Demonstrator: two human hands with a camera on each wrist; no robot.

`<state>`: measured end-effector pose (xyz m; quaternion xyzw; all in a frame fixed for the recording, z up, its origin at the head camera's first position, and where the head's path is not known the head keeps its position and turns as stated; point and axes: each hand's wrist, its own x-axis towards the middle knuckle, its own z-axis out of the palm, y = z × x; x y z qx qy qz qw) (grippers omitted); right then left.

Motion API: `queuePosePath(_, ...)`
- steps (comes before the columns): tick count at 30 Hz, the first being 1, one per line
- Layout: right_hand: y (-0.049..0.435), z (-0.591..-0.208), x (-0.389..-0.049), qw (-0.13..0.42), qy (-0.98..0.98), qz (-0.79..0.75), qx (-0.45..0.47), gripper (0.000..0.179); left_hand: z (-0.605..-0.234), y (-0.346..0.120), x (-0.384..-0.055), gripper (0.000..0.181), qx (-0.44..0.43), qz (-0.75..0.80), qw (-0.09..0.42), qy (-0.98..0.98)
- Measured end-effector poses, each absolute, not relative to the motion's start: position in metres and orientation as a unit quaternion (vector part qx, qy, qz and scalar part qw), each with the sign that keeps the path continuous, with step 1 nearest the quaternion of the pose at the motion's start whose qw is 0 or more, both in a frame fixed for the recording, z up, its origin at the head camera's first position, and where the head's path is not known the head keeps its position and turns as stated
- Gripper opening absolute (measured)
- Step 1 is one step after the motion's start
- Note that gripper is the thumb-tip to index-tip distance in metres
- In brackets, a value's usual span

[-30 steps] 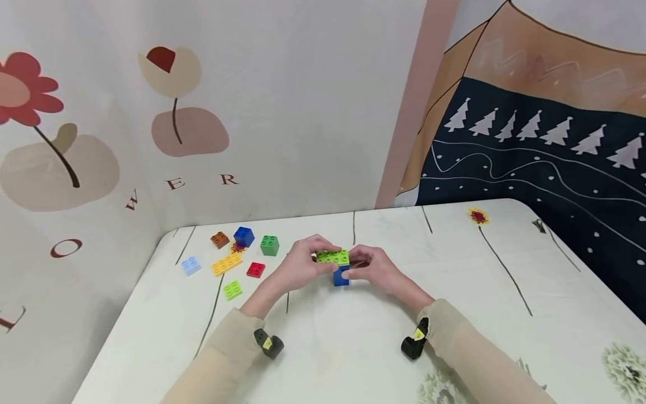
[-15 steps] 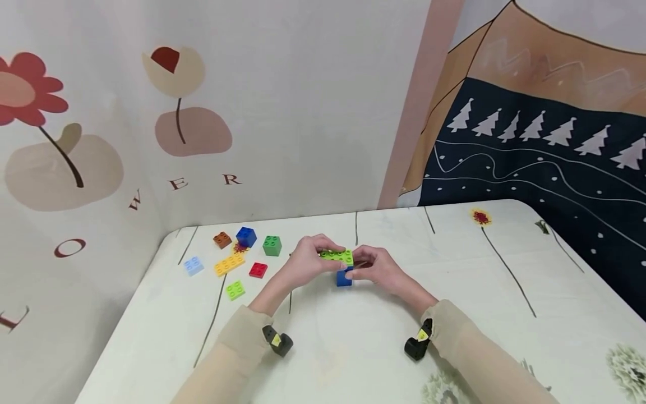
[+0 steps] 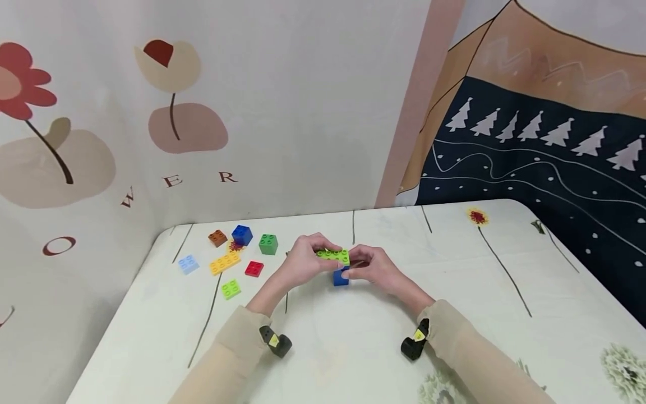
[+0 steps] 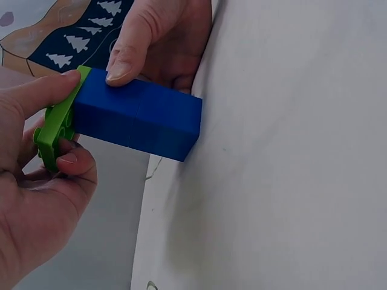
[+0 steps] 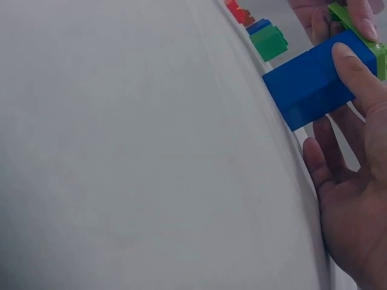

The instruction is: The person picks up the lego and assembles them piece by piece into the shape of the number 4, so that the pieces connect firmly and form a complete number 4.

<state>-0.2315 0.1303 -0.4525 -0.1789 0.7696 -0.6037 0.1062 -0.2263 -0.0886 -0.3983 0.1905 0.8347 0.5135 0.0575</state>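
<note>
Two blue building blocks [image 4: 145,115], one on top of the other, stand upright at the middle of the table with a flat lime-green block [image 3: 339,256] across their top. My left hand [image 3: 304,262] pinches the lime-green block between thumb and fingers, its studs facing up. From the other side my right hand [image 3: 374,269] grips the blue stack, its thumb lying along the near face in the right wrist view. The lime-green block sits right at the top of the upper blue block, and part of it is hidden behind the left fingers.
Left of the hands lie loose blocks: brown [image 3: 217,238], dark blue [image 3: 242,235], green [image 3: 268,244], light blue [image 3: 189,264], yellow [image 3: 224,262], red [image 3: 254,269] and small lime-green [image 3: 231,289]. A printed white cloth covers the table [image 3: 333,348]; a curtain [image 3: 303,112] hangs behind.
The hands keep their places around the stack and their holds on it. The left fingers and thumb shift slightly over the lime-green block; the whole head view sways a little.
</note>
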Motion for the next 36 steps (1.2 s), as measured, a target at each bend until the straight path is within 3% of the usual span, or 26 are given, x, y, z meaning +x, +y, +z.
queuePosePath(25, 0.128, -0.453, -0.230, 0.115, 0.776, -0.599, -0.158, 0.036, -0.405, -0.092, -0.219, 0.031, 0.168, 0.506, 0.046, 0.844)
queuePosePath(36, 0.126, -0.453, -0.230, 0.121, 0.780, -0.597, -0.141, 0.038, -0.395, -0.133, -0.217, 0.047, 0.141, 0.526, 0.013, 0.839)
